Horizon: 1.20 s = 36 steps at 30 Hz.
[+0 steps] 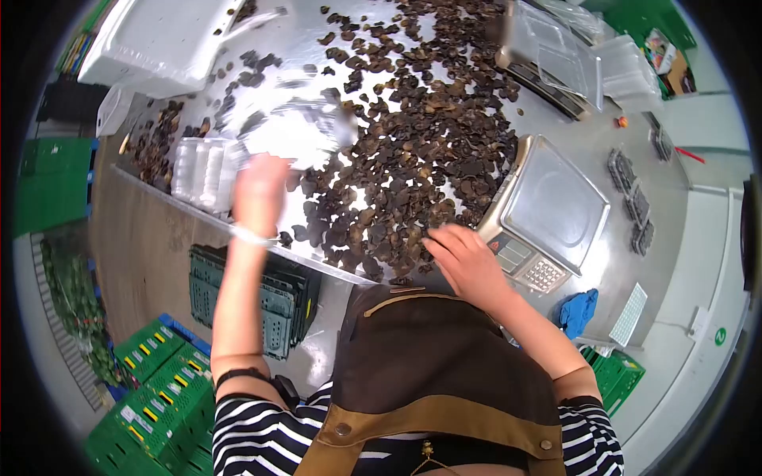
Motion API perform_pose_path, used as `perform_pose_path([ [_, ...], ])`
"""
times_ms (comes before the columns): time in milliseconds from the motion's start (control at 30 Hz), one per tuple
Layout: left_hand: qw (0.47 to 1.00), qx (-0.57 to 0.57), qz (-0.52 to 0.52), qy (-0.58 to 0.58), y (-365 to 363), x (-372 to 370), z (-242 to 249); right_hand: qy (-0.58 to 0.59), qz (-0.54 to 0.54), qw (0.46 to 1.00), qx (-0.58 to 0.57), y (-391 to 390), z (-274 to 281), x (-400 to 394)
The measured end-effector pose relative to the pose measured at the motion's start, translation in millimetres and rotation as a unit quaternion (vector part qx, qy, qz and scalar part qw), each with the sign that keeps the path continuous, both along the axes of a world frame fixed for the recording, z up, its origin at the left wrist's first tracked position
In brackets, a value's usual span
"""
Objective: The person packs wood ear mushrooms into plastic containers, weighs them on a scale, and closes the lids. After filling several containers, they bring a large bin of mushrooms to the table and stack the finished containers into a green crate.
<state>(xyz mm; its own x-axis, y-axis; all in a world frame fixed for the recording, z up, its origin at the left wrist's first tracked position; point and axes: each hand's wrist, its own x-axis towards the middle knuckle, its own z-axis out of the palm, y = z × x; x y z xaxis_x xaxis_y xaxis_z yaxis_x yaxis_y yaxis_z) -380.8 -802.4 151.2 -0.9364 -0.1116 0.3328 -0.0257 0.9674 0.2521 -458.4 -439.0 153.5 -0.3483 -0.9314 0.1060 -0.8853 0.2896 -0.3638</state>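
Sorting or gathering of dark mushroom pieces at a metal counter, as judged from the placing of the hands. The mushroom pieces (429, 143) lie loose in a broad spread from the far edge of the counter (667, 190) to its near edge, thickest to the left of the near scale (556, 210). The right hand (470, 258) lies over the near margin of this spread, just beside the scale; its fingers are partly bent and a little apart, their tips at the pieces, but its underside is hidden, so whether it has hold of any cannot be told. The left hand (262, 186) is blurred above the near edge, just beside a stack of clear tubs (205, 170); how far its fingers are open, and whether they have hold of anything in the streaked glare beyond, cannot be told. Filled packs (631, 194) stand toward the right edge, and a far scale (548, 83) toward the far right corner. The next move seems to call for drawing pieces together without crushing them, with the right hand kept clear of the scale's plate and the left hand clear of the stack.
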Motion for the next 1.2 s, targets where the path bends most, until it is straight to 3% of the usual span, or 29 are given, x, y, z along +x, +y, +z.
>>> perform_pose_path([
  [33,0.997,-0.013,-0.076,-0.005,31,-14,1,0.047,0.003,0.998,-0.042,-18,13,-3],
  [133,0.981,0.080,-0.175,-0.037,112,-39,-16,0.050,-0.086,0.995,-0.014,-53,15,-14],
  [167,0.974,0.086,-0.198,-0.066,124,-43,-18,0.038,-0.078,0.996,-0.025,-51,-11,-25],
  [233,0.956,0.131,-0.252,0.067,126,-53,-39,-0.055,-0.080,0.995,0.033,-33,-52,-37],
  [267,0.966,0.089,-0.241,0.028,112,-56,-31,-0.034,-0.078,0.996,0.021,-25,-48,-43],
  [333,0.970,0.202,-0.120,0.067,65,-65,-47,0.003,-0.075,0.997,0.006,-4,-28,-44],
  [367,0.978,0.179,-0.037,0.104,33,-70,-61,0.015,-0.085,0.996,0.013,10,-19,-43],
  [433,0.973,0.051,0.226,0.018,-39,-62,-132,0.061,-0.120,0.991,0.021,39,-7,-44],
  [500,0.936,0.033,0.337,-0.094,-95,-66,-171,0.096,-0.180,0.978,0.048,75,-7,-50],
  [567,0.912,0.057,0.386,-0.128,-114,-78,-193,0.091,-0.252,0.959,0.097,116,-24,-56],
  [667,0.914,0.130,0.343,-0.174,-78,-101,-180,0.070,-0.338,0.926,0.153,155,-49,-61],
  [733,0.941,0.159,0.244,-0.171,-42,-105,-172,0.058,-0.364,0.912,0.182,163,-57,-63],
  [833,0.968,0.184,0.083,-0.151,6,-85,-165,0.163,-0.344,0.915,0.135,100,-32,-59],
  [967,0.980,0.107,-0.059,-0.158,45,-34,-158,-0.027,-0.233,0.969,0.081,18,-55,-45],
  [1100,0.983,0.076,-0.072,-0.150,35,-19,-161,-0.005,-0.103,0.988,0.115,-64,-102,-57],
  [1200,0.987,0.071,-0.008,-0.141,13,-44,-158,0.006,-0.160,0.980,0.120,-119,-120,-98],
])
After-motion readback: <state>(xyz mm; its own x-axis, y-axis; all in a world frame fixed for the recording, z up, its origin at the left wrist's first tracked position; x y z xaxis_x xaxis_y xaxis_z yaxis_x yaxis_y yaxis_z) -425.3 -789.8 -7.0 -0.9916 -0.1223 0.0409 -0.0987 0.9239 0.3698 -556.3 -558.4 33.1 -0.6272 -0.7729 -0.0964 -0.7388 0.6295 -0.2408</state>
